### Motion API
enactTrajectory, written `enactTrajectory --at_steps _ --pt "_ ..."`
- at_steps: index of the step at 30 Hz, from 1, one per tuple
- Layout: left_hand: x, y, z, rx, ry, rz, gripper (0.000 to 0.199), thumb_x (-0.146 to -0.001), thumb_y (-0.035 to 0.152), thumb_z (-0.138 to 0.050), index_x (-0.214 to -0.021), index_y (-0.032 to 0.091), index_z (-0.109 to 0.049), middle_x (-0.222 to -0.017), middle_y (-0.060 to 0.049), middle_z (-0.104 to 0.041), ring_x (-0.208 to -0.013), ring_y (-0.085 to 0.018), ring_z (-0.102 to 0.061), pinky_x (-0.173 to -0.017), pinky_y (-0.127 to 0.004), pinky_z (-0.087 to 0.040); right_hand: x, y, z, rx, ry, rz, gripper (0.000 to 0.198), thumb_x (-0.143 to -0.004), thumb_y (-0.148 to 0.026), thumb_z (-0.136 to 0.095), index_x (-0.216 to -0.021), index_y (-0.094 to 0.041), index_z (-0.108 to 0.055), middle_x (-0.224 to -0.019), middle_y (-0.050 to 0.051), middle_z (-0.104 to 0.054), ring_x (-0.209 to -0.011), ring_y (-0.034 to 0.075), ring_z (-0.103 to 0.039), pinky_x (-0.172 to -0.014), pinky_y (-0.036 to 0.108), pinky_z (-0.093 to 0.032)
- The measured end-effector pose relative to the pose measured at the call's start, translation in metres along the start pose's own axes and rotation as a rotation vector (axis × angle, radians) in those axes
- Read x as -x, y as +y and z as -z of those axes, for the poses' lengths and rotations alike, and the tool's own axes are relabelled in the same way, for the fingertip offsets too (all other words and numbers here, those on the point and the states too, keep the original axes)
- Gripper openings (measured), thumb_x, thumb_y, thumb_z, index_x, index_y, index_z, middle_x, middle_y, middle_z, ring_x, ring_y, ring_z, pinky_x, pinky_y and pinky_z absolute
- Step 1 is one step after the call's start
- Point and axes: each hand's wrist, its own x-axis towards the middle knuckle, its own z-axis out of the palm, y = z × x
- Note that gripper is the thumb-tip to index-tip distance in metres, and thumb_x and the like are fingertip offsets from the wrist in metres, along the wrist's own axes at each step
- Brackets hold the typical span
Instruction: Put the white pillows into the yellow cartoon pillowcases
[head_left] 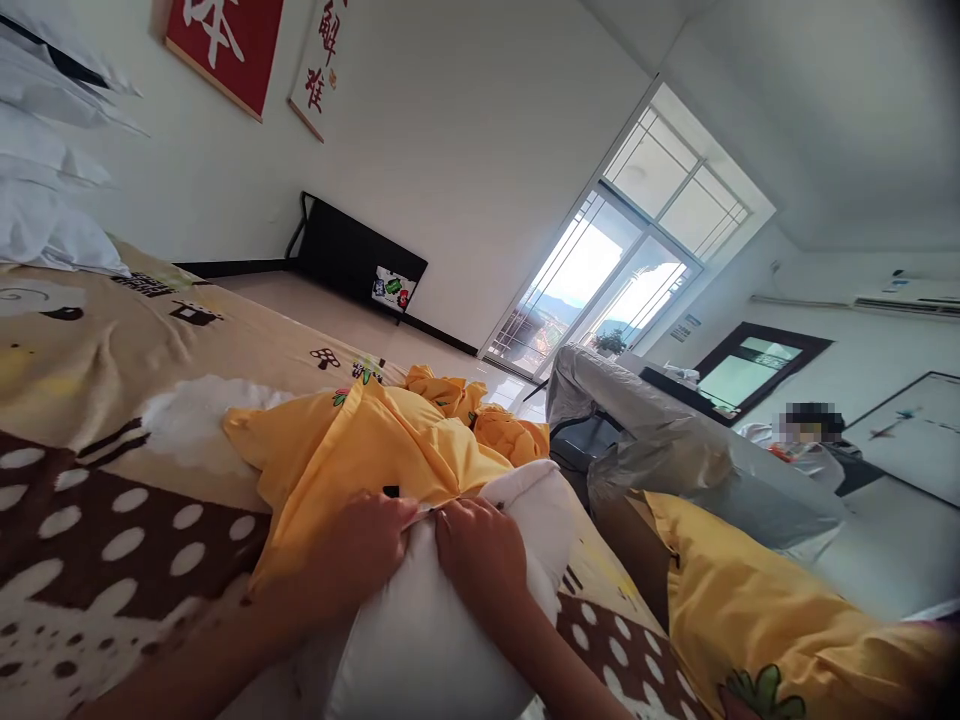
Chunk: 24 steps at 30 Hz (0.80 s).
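A white pillow [420, 620] lies in front of me, its far part inside a yellow pillowcase [390, 435]. My left hand [367, 540] is closed on the edge of the pillowcase opening, thumb and finger pinched together. Close beside it, my right hand [480, 545] has its fingers curled over the same edge, on top of the pillow. One corner of the white pillow sticks out uncovered to the right of my right hand. Crumpled yellow cloth [510, 435] lies just beyond the pillowcase.
A patterned blanket [187, 330] covers the surface beneath. White pillows [52, 170] are stacked at the far left. Another yellow pillow [765, 590] is at the lower right. Plastic-wrapped furniture [660, 450] stands beyond, with a person [814, 450] farther back on the right.
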Motion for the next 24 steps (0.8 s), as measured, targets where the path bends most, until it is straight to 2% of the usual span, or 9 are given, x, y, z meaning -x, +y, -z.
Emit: enactTrajectory --at_steps 3,5,7,13,18,21,24 --pt "0.000 0.004 -0.003 -0.127 0.065 -0.073 0.031 -0.089 0.019 -0.032 -0.083 0.021 -0.063 -0.080 -0.006 -0.070 -0.074 -0.025 -0.062 -0.078 -0.042 -0.037 0.005 0.000 0.001 0.004 0.021 -0.002 0.022 -0.089 -0.017 -0.045 -0.079 -0.020 -0.065 -0.083 0.003 -0.069 -0.084 0.019 -0.063 -0.061 0.028 -0.038" --pt "-0.001 0.005 -0.001 -0.140 0.099 -0.046 0.029 -0.091 0.022 -0.033 -0.089 0.020 -0.062 -0.086 -0.007 -0.070 -0.077 -0.026 -0.063 -0.079 -0.043 -0.038 0.007 -0.003 0.004 0.006 0.024 0.035 0.022 -0.090 -0.018 -0.044 -0.081 -0.020 -0.064 -0.085 0.002 -0.069 -0.085 0.018 -0.063 -0.062 0.028 -0.037" --pt "-0.003 0.006 0.004 -0.143 0.112 -0.012 0.025 -0.089 0.022 -0.037 -0.087 0.019 -0.061 -0.085 -0.007 -0.070 -0.079 -0.027 -0.063 -0.076 -0.041 -0.038 0.008 -0.007 0.007 0.017 0.025 0.063 0.021 -0.090 -0.017 -0.044 -0.082 -0.020 -0.064 -0.086 0.002 -0.069 -0.085 0.018 -0.063 -0.062 0.028 -0.037" --pt "-0.003 0.010 0.017 -0.179 0.117 -0.075 0.027 -0.088 0.010 -0.033 -0.079 0.018 -0.057 -0.081 -0.005 -0.069 -0.072 -0.021 -0.063 -0.076 -0.039 -0.037 -0.003 -0.023 0.011 0.041 0.029 0.102 0.016 -0.085 -0.015 -0.050 -0.084 -0.020 -0.065 -0.084 0.003 -0.068 -0.081 0.018 -0.062 -0.059 0.028 -0.034" --pt "0.001 0.014 0.017 -0.119 0.144 -0.042 0.026 -0.089 0.016 -0.032 -0.083 0.020 -0.057 -0.081 -0.006 -0.068 -0.077 -0.024 -0.062 -0.070 -0.036 -0.037 -0.019 -0.012 0.003 0.023 0.043 -0.009 0.016 -0.085 -0.015 -0.050 -0.079 -0.019 -0.064 -0.083 0.004 -0.069 -0.080 0.017 -0.064 -0.058 0.027 -0.033" --pt "0.004 0.017 0.019 0.010 0.081 0.032 0.022 -0.091 0.030 -0.036 -0.092 0.019 -0.055 -0.079 -0.006 -0.067 -0.073 -0.024 -0.062 -0.062 -0.032 -0.037 -0.023 0.002 -0.001 0.040 0.038 -0.116 0.018 -0.085 -0.016 -0.049 -0.078 -0.019 -0.064 -0.083 0.005 -0.069 -0.078 0.018 -0.064 -0.058 0.026 -0.033" --pt "0.007 0.018 0.023 0.061 0.008 0.054 0.035 -0.086 0.045 -0.045 -0.104 0.017 -0.054 -0.091 -0.008 -0.068 -0.082 -0.026 -0.064 -0.070 -0.035 -0.042 -0.021 0.009 -0.002 0.037 0.052 -0.173 0.018 -0.086 -0.020 -0.049 -0.078 -0.020 -0.065 -0.083 0.006 -0.069 -0.077 0.018 -0.064 -0.059 0.026 -0.033"
